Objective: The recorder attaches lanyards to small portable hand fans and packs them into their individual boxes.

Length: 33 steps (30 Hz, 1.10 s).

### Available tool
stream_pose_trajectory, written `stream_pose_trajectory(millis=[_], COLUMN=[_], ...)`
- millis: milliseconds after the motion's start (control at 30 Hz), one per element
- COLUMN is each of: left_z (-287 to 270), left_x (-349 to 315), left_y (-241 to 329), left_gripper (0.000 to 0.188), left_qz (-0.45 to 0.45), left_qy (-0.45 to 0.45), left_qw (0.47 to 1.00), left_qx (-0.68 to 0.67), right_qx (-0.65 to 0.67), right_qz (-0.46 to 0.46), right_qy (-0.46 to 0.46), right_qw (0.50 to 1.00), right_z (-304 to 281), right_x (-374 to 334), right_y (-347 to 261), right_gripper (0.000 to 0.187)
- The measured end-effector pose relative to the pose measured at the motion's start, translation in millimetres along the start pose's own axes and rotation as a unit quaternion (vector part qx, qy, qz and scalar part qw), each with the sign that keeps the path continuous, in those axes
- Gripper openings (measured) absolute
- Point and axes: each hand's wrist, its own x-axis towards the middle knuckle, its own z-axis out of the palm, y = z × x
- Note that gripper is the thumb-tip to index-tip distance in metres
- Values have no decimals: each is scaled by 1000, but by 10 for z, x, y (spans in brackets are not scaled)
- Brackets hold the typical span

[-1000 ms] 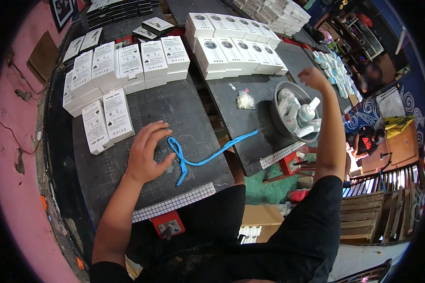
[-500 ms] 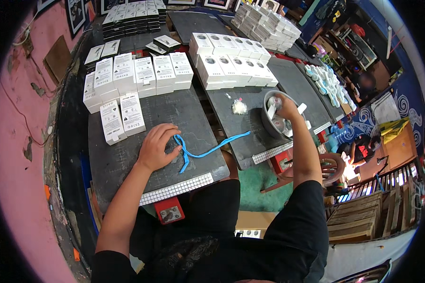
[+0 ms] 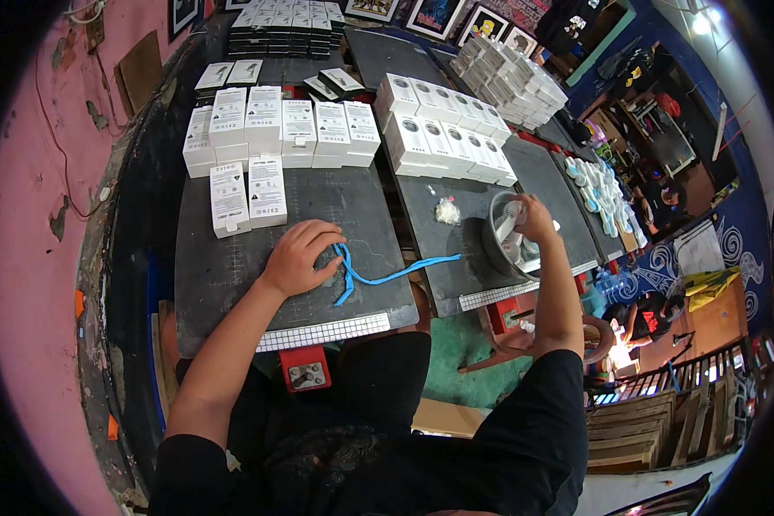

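Note:
My left hand rests on the dark tabletop, its fingers curved and the thumb apart from them. At its fingertips lies the looped end of a thin blue strip, which runs across to the right-hand table. My right hand is at the mouth of a grey bucket, fingers curled in by pale, clear-wrapped items. What those fingers hold is hard to make out. Left of the bucket sits a small clear bag of whitish pieces.
White boxes stand in rows beyond my left hand, and more white boxes beyond the bucket. Blue-and-white wrapped items lie at the right. A gap separates the two tables. A red chair stands below the bucket; another person sits farther right.
My right hand has drawn up from inside the bucket toward its far rim. My left hand and the blue strip keep their places on the table, while the view has shifted.

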Motion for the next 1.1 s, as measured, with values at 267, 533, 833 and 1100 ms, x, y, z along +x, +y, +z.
stream_pose_trajectory(millis=[267,533,833,1100], left_z=[-181,-229,-145,-41], left_x=[132,158,-239,-215], left_y=[163,-75,-383,-389], left_gripper=[26,97,63,52], left_qz=[-14,-290,-358,-272], left_qy=[20,-121,178,226], left_qw=[999,760,717,774], left_qx=[-44,-568,-571,-526], right_qx=[-19,378,505,508], right_qz=[-13,-352,-339,-289], right_qy=[255,-43,185,198], right_qw=[967,855,772,787], right_z=[-1003,-455,743,1066], right_x=[-289,-494,-300,-429], right_y=[-1178,-3274,-4101,-4174], right_gripper=[62,64,67,41])
